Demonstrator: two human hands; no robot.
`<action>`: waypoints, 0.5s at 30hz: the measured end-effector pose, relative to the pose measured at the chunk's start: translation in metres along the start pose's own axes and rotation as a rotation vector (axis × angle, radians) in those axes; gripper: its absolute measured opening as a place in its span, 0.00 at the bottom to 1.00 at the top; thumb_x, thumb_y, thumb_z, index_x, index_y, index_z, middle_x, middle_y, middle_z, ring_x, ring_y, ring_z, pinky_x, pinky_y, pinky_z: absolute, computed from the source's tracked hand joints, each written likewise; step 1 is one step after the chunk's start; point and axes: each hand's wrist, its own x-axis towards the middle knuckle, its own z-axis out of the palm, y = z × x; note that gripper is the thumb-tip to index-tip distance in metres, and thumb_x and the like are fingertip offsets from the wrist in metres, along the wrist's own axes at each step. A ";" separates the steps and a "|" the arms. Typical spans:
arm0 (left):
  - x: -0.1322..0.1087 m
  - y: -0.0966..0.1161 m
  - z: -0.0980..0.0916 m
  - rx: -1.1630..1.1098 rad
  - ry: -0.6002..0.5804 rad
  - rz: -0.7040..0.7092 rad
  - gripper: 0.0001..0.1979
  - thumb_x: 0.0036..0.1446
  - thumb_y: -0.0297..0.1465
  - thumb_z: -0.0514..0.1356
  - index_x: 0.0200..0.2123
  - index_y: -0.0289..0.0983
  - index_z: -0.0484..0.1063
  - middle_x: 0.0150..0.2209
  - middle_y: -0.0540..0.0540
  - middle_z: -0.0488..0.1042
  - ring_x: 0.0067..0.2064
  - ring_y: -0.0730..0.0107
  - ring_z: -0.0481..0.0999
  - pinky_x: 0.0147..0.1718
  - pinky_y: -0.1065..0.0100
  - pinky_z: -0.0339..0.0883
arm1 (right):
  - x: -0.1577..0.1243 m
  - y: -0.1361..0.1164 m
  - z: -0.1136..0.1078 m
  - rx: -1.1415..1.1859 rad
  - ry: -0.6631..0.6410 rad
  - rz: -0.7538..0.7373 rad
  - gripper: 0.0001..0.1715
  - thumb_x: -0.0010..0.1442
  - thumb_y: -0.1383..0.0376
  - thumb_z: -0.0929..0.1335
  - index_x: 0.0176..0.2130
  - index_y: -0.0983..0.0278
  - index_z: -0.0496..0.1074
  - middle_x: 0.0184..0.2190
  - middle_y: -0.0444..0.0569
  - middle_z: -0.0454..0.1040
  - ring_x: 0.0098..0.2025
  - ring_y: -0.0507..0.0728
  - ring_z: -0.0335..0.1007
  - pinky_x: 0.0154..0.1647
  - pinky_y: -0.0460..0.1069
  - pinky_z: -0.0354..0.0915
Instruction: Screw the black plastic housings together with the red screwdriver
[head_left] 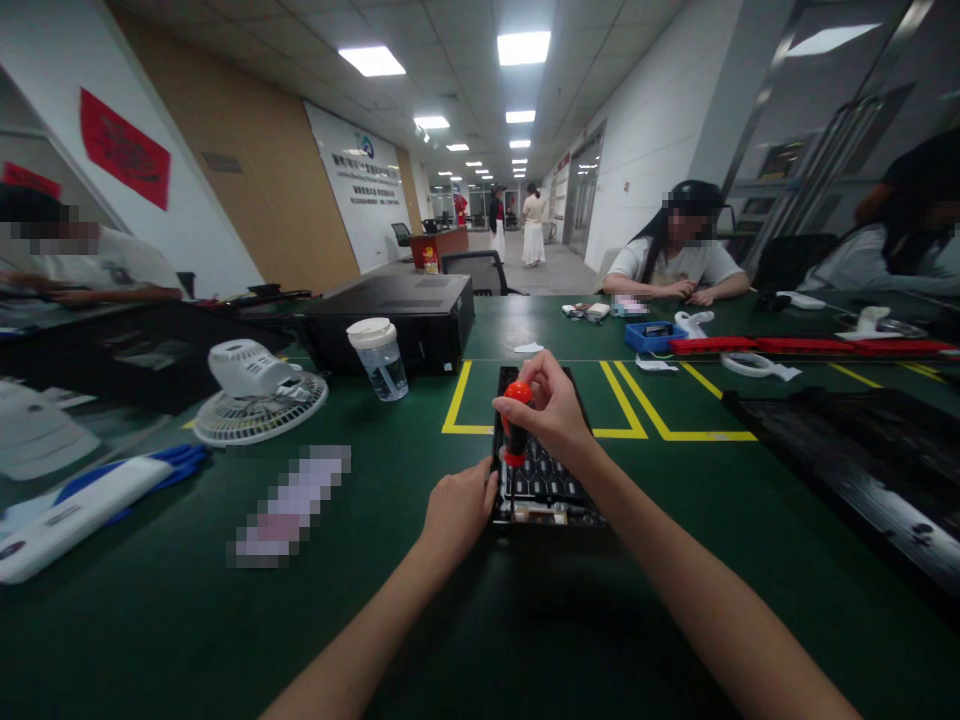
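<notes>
A black rectangular device [544, 480] with a perforated top lies on the green table [375, 620] in front of me. My right hand [551, 405] is closed round a red and black screwdriver [514, 425], held upright with its tip down on the device's left side. My left hand [459, 508] is curled against the device's left edge, gripping it. The screwdriver's tip is hidden by the handle and fingers.
A small white fan [255, 395] lies at the left, beside a clear cup with a white lid [379, 358] and a black box [397, 320]. Yellow tape lines [637, 425] cross the table. Other people sit at the far right and left. A blue tray [655, 337] stands beyond.
</notes>
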 end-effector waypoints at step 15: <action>-0.001 0.004 -0.008 -0.004 -0.065 -0.046 0.17 0.61 0.36 0.42 0.48 0.41 0.63 0.39 0.45 0.74 0.37 0.68 0.74 0.35 0.70 0.62 | -0.004 -0.002 0.008 -0.059 0.076 -0.014 0.21 0.45 0.65 0.71 0.29 0.62 0.53 0.23 0.36 0.55 0.22 0.45 0.52 0.21 0.41 0.55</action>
